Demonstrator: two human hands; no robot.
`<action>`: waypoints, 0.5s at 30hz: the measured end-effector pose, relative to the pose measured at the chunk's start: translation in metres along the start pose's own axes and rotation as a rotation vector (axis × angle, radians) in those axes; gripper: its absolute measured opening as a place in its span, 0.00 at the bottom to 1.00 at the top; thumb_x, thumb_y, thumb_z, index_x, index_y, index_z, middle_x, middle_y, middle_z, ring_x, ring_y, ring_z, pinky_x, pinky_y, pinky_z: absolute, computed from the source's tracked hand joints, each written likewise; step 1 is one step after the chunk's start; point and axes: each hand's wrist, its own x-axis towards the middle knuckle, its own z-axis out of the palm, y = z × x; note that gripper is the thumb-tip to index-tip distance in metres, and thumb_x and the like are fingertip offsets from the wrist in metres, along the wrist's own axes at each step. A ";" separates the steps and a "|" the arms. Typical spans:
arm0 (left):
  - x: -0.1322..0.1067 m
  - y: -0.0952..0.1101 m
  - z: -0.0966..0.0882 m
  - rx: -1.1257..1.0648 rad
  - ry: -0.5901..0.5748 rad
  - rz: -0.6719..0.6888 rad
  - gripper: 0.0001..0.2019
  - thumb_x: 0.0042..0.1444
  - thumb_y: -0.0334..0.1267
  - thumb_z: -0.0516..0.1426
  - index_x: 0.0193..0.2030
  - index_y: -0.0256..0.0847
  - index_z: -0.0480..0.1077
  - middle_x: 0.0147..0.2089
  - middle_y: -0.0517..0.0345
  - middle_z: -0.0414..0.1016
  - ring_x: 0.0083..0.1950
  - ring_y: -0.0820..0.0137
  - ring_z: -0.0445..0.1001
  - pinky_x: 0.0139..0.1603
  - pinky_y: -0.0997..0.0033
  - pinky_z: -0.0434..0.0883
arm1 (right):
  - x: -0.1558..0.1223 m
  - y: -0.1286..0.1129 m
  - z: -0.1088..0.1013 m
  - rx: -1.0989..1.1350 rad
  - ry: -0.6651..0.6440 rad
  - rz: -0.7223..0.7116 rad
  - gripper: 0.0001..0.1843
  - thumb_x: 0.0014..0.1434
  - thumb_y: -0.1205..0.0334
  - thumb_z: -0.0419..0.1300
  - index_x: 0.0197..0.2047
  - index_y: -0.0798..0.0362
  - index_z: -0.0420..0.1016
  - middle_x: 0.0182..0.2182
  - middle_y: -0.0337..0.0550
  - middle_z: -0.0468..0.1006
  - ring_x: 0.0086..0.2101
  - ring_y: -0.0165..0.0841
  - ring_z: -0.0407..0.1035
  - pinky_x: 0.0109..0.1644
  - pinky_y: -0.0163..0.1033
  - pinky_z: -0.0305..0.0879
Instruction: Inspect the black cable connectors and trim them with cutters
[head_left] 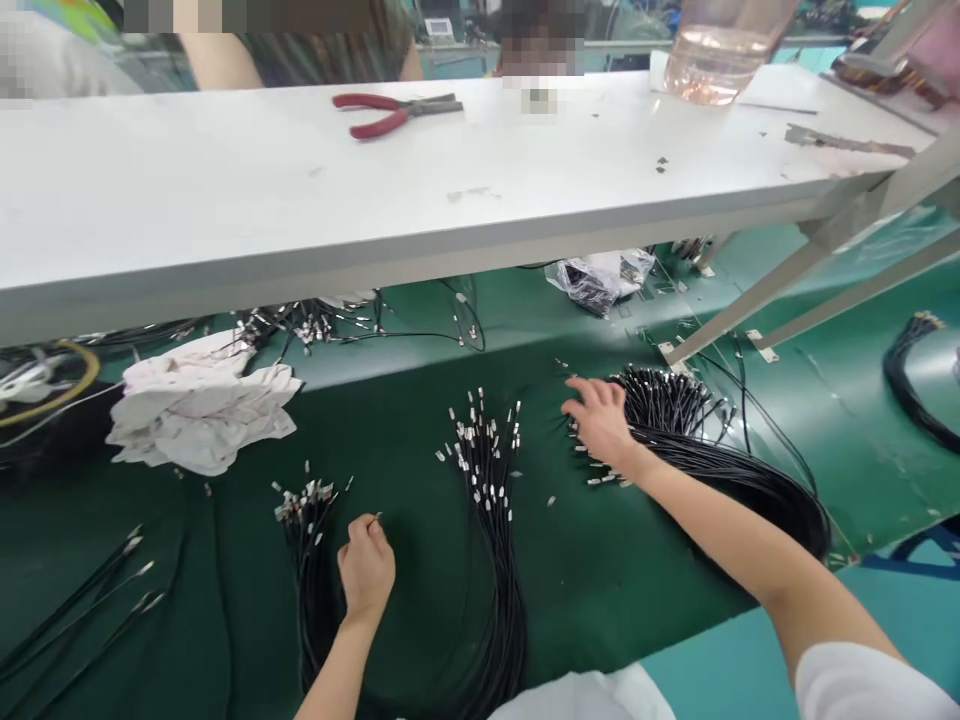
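Note:
My left hand [366, 566] is closed in a pinch on a thin black wire with a metal tip, just right of a small bundle of black wires [304, 520]. My right hand [600, 418] reaches forward with fingers spread over the tips of a large bundle of black wires [720, 460] on the right. Between the hands lies a middle bundle [487, 480] with metal terminals fanned out. All lie on a dark green mat [405, 450].
A white shelf [375, 200] spans above the mat and carries red-handled pliers [394, 110] and a clear plastic container [720, 50]. A crumpled white cloth [199, 410] lies left. A plastic bag [600, 278] sits under the shelf. Other people sit beyond.

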 end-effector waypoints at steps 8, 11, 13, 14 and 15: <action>-0.046 0.010 -0.106 -0.423 -0.011 -0.021 0.15 0.60 0.51 0.58 0.45 0.42 0.69 0.35 0.59 0.71 0.33 0.70 0.70 0.37 0.71 0.67 | -0.024 -0.049 -0.069 0.256 0.330 0.076 0.15 0.63 0.73 0.49 0.41 0.51 0.75 0.52 0.50 0.70 0.52 0.39 0.68 0.55 0.47 0.68; -0.065 0.019 -0.140 -0.622 -0.083 -0.078 0.18 0.56 0.54 0.60 0.40 0.40 0.72 0.26 0.62 0.66 0.26 0.72 0.63 0.28 0.72 0.62 | -0.041 -0.112 -0.082 0.466 0.394 0.011 0.10 0.65 0.69 0.52 0.38 0.50 0.74 0.51 0.47 0.71 0.50 0.37 0.70 0.54 0.45 0.69; -0.078 0.021 -0.159 -0.671 -0.115 -0.097 0.21 0.56 0.58 0.59 0.40 0.39 0.74 0.22 0.65 0.60 0.22 0.74 0.58 0.24 0.74 0.57 | -0.054 -0.158 -0.090 0.729 0.363 -0.057 0.08 0.65 0.66 0.56 0.37 0.50 0.75 0.50 0.47 0.72 0.48 0.36 0.71 0.54 0.44 0.69; -0.084 0.022 -0.169 -0.716 -0.141 -0.110 0.23 0.56 0.59 0.58 0.41 0.38 0.74 0.21 0.67 0.57 0.21 0.75 0.56 0.23 0.75 0.55 | -0.060 -0.181 -0.091 0.877 0.318 -0.077 0.07 0.65 0.65 0.57 0.36 0.50 0.76 0.50 0.47 0.73 0.47 0.35 0.71 0.54 0.44 0.69; -0.089 0.023 -0.179 -0.777 -0.171 -0.123 0.23 0.57 0.59 0.58 0.42 0.38 0.74 0.20 0.68 0.55 0.21 0.76 0.55 0.22 0.75 0.53 | -0.066 -0.202 -0.092 1.023 0.248 -0.082 0.06 0.65 0.64 0.58 0.36 0.50 0.76 0.50 0.47 0.73 0.47 0.35 0.71 0.54 0.44 0.69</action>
